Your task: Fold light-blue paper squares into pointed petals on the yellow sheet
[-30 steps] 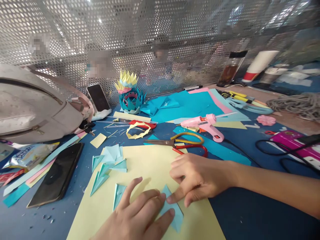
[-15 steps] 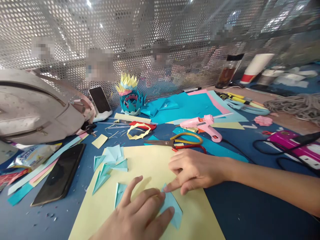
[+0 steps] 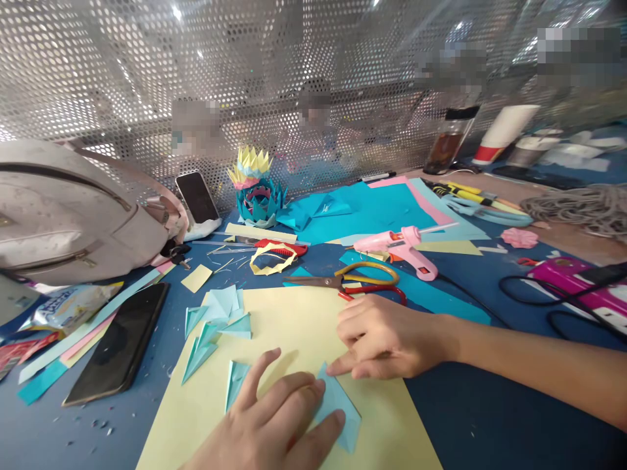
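A folded light blue paper piece (image 3: 343, 414) lies on a large pale yellow sheet (image 3: 289, 320). My left hand (image 3: 279, 418) rests on it with spread fingers, thumb and fingertips pressing it flat, little finger raised. Touching the top corner of the piece is the index finger of my right hand (image 3: 382, 339); its other fingers are curled in, and nothing shows inside them. Several folded light blue pieces (image 3: 198, 352) lie on the sheet's left side, one partly behind my left hand.
Scissors (image 3: 343, 281) and a pink glue gun (image 3: 401, 248) lie beyond the sheet, its cord trailing right. A black phone (image 3: 120, 346) and bag (image 3: 73, 215) are left. A paper lotus (image 3: 259, 199) stands behind, before a perforated metal panel. Magenta power strip (image 3: 578, 287) at right.
The index fingertip of my right hand has shifted slightly right along the top of the blue piece. My left hand stays pressed on the paper. The whole view has moved a little.
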{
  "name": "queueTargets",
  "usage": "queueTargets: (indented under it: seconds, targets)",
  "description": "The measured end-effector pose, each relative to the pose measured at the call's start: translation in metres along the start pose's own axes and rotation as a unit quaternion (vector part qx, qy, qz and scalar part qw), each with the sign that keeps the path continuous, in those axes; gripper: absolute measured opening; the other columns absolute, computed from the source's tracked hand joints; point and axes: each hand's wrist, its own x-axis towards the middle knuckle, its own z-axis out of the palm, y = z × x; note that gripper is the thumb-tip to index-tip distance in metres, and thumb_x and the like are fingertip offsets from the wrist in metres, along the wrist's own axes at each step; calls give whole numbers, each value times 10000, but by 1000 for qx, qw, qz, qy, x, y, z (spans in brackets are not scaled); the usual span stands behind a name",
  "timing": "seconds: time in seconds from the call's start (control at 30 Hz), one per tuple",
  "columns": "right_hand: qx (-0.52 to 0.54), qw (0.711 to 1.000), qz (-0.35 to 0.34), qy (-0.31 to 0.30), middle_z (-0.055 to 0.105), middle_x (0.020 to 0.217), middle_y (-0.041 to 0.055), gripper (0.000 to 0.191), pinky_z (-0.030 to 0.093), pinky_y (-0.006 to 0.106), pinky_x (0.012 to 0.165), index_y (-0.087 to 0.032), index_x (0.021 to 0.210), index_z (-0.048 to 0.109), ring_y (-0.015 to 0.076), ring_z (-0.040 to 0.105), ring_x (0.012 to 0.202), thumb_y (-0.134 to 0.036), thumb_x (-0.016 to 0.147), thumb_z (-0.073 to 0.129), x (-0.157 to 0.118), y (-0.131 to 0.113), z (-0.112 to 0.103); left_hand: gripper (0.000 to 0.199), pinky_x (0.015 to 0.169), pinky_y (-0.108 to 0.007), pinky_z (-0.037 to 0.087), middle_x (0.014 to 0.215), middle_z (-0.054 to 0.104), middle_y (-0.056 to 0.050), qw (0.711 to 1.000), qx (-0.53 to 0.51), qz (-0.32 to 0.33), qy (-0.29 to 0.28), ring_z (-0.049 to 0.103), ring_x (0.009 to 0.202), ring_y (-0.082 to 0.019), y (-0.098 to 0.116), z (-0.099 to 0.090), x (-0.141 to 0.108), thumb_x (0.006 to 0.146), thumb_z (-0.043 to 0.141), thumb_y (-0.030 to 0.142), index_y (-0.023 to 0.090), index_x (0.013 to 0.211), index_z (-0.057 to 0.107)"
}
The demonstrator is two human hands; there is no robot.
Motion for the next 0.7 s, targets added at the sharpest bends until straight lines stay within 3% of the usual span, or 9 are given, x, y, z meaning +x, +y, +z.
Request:
queueTargets:
  seconds: [0.4, 0.7]
  targets:
    - [-129, 992, -12, 4, 550, 664, 25, 502, 263, 329, 595, -184, 1088, 750, 184, 447, 647, -380, 1106, 288, -1, -8, 2, 260, 1281, -461, 45, 1001, 749, 11, 1000, -4, -4, 0, 691, 1058, -117, 0, 1, 0, 1056, 482, 197, 243, 1100, 734]
    - [-87, 994, -66, 19, 543, 619, 3, 392, 271, 342, 562, -155, 1034, 722, 177, 467, 597, -311, 1078, 365, -1, -14, 6, 267, 1281, -441, 79, 998, 742, -3, 1000, -16, -12, 11, 698, 1058, -119, 4, 2, 1, 1061, 470, 198, 214, 1051, 736]
